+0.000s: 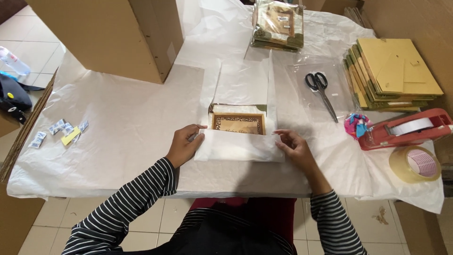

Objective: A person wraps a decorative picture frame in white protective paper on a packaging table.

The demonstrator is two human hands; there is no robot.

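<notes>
Both hands are on one sheet of white wrapping paper (239,145) folded up over the lower half of a small wooden picture frame (238,123), which sits mid-worktop right in front of the person. Left hand (184,145) has its fingers curled, pinching the paper's left edge; right hand (293,145) presses flat-ish fingers on the right edge, a loose grip rather than a closed one. On the paper-covered worktop (118,132) I count one pair of scissors (321,92), one red tape dispenser (406,128), one roll of clear tape (415,164), two stacks of frames (one wrapped stack (277,23) at the back, one yellow-backed stack (391,73) on the right), one big cardboard box (108,35), and a handful of little sachets (59,130) on the left.
</notes>
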